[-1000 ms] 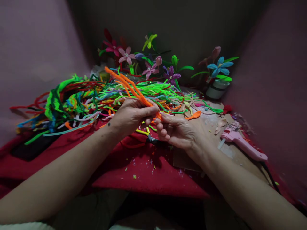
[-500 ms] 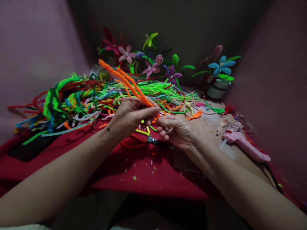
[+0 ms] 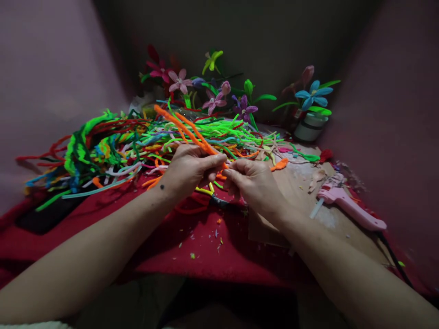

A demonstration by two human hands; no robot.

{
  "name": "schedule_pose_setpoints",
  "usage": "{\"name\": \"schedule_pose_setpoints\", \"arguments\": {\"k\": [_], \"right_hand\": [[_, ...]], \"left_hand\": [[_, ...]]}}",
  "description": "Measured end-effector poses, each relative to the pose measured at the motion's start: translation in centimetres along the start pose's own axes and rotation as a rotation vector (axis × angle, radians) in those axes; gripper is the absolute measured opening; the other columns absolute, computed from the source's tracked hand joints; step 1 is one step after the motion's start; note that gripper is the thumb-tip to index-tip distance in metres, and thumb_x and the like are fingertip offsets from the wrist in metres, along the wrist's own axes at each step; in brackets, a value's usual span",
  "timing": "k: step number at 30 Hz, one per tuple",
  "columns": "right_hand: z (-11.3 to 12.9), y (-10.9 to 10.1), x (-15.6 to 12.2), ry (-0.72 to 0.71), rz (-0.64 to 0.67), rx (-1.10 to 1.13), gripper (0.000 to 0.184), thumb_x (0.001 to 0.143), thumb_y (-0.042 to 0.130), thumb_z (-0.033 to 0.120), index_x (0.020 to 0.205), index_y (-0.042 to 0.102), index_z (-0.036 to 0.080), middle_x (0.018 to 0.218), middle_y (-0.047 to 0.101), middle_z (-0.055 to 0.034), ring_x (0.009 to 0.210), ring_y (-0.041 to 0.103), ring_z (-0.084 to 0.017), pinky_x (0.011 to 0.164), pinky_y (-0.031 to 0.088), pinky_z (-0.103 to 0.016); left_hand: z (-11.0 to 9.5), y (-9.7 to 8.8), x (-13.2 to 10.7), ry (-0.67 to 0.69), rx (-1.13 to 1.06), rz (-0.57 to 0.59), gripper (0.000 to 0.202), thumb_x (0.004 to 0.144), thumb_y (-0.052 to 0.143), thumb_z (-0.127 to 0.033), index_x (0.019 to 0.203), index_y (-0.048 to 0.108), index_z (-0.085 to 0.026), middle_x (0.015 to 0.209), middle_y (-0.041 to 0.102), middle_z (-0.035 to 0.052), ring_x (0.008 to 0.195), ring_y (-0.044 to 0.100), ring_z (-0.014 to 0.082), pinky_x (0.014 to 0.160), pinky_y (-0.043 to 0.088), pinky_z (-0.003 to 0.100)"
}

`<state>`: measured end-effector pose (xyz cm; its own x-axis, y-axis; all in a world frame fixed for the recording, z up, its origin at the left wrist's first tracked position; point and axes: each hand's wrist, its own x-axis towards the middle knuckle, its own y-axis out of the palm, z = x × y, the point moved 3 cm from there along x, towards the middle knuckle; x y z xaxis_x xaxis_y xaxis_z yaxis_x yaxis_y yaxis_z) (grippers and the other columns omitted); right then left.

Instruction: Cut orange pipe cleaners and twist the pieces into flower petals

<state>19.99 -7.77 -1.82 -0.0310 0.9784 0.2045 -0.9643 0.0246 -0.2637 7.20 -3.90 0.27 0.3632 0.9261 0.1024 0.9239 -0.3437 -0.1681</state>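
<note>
Orange pipe cleaners (image 3: 190, 131) slant up and to the left out of my hands, their free ends over the heap. My left hand (image 3: 192, 168) is closed round them, thumb pressed on top. Close against it, my right hand (image 3: 252, 183) pinches their lower end between thumb and fingers; the exact grip point is partly hidden. Just below my hands, dark-handled scissors (image 3: 219, 201) lie partly covered on the red cloth (image 3: 164, 246). A shaped orange pipe-cleaner piece (image 3: 280, 164) rests on the board to the right.
Behind my hands spreads a heap of coloured pipe cleaners (image 3: 219, 130). Pipe-cleaner flowers (image 3: 213, 101) stand at the back, and a blue flower (image 3: 314, 94) rises from a grey pot (image 3: 310, 127). A pink glue gun (image 3: 353, 208) with a cord lies on the board (image 3: 298, 192) at right.
The orange pipe cleaners' free ends have dipped lower and to the right. My right hand has turned over, its back now more upward, and sits slightly higher.
</note>
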Motion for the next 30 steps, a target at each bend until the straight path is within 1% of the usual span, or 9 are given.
{"name": "schedule_pose_setpoints", "arguments": {"k": [2, 4, 7, 10, 15, 18, 24, 27, 30], "right_hand": [[0.0, 0.2, -0.1, -0.086, -0.063, -0.203, 0.025, 0.084, 0.049, 0.021, 0.060, 0.053, 0.017, 0.054, 0.056, -0.0010, 0.048, 0.046, -0.010, 0.050, 0.034, -0.025], [-0.1, 0.4, -0.3, -0.136, -0.088, -0.356, 0.027, 0.086, 0.045, 0.020, 0.059, 0.049, 0.018, 0.055, 0.054, -0.0017, 0.050, 0.045, -0.010, 0.052, 0.033, -0.025], [-0.3, 0.6, -0.5, -0.113, -0.067, -0.397, 0.028, 0.089, 0.042, 0.021, 0.061, 0.047, 0.019, 0.055, 0.054, -0.0017, 0.050, 0.045, -0.011, 0.052, 0.031, -0.025], [-0.3, 0.6, -0.4, -0.035, -0.024, -0.265, 0.029, 0.088, 0.043, 0.023, 0.059, 0.047, 0.019, 0.051, 0.052, 0.0002, 0.047, 0.044, -0.010, 0.050, 0.030, -0.024], [0.3, 0.5, 0.2, 0.097, 0.120, 0.103, 0.023, 0.080, 0.053, 0.024, 0.059, 0.056, 0.015, 0.055, 0.053, 0.0012, 0.051, 0.044, -0.008, 0.052, 0.033, -0.023], [0.5, 0.3, 0.6, 0.126, 0.122, 0.291, 0.018, 0.073, 0.061, 0.026, 0.060, 0.059, 0.014, 0.054, 0.051, 0.0030, 0.051, 0.041, -0.007, 0.052, 0.032, -0.023], [0.1, 0.7, 1.2, 0.167, 0.106, 0.419, 0.021, 0.064, 0.070, 0.029, 0.053, 0.061, 0.013, 0.049, 0.055, 0.0013, 0.048, 0.045, -0.008, 0.051, 0.035, -0.024], [-0.2, 0.7, 1.1, 0.209, 0.076, 0.465, 0.019, 0.063, 0.072, 0.028, 0.055, 0.063, 0.013, 0.050, 0.057, 0.0009, 0.047, 0.048, -0.008, 0.051, 0.036, -0.023], [-0.3, 0.9, 1.0, 0.221, 0.113, 0.517, 0.020, 0.064, 0.071, 0.028, 0.054, 0.063, 0.013, 0.050, 0.057, 0.0008, 0.047, 0.049, -0.008, 0.051, 0.037, -0.023]], "left_hand": [[-0.2, 0.2, -0.1, -0.019, 0.021, -0.064, 0.024, 0.074, 0.063, -0.029, 0.056, 0.062, -0.013, 0.037, 0.047, -0.0038, 0.031, 0.035, 0.0041, 0.031, 0.023, 0.017], [-0.4, 0.3, -0.2, -0.035, 0.042, -0.091, 0.028, 0.074, 0.062, -0.029, 0.051, 0.059, -0.013, 0.036, 0.045, -0.0037, 0.030, 0.034, 0.0034, 0.030, 0.021, 0.016], [-0.4, 0.3, 0.0, -0.063, 0.004, -0.076, 0.029, 0.074, 0.063, -0.030, 0.051, 0.057, -0.013, 0.036, 0.046, -0.0037, 0.030, 0.034, 0.0035, 0.030, 0.022, 0.016], [-0.2, -0.1, 0.3, -0.070, -0.076, -0.060, 0.030, 0.075, 0.063, -0.032, 0.054, 0.056, -0.013, 0.038, 0.047, -0.0039, 0.031, 0.036, 0.0038, 0.031, 0.025, 0.016], [0.0, -0.6, 0.7, -0.055, -0.078, -0.028, 0.033, 0.075, 0.064, -0.034, 0.051, 0.052, -0.014, 0.036, 0.044, -0.0052, 0.030, 0.032, 0.0031, 0.031, 0.021, 0.017], [-0.3, -0.5, 0.5, -0.029, -0.046, -0.026, 0.030, 0.073, 0.066, -0.030, 0.051, 0.053, -0.014, 0.035, 0.042, -0.0058, 0.031, 0.033, 0.0037, 0.032, 0.021, 0.017], [-0.1, -0.2, 0.5, -0.055, -0.092, 0.000, 0.027, 0.070, 0.068, -0.029, 0.052, 0.054, -0.015, 0.034, 0.040, -0.0062, 0.030, 0.031, 0.0043, 0.032, 0.020, 0.018], [0.3, -0.3, 0.6, -0.069, -0.103, 0.005, 0.027, 0.070, 0.068, -0.031, 0.053, 0.054, -0.015, 0.035, 0.042, -0.0059, 0.030, 0.032, 0.0048, 0.031, 0.021, 0.019], [0.5, -0.4, 0.7, -0.066, -0.080, 0.003, 0.028, 0.070, 0.068, -0.031, 0.053, 0.054, -0.015, 0.035, 0.041, -0.0059, 0.030, 0.032, 0.0050, 0.031, 0.021, 0.019]]}}
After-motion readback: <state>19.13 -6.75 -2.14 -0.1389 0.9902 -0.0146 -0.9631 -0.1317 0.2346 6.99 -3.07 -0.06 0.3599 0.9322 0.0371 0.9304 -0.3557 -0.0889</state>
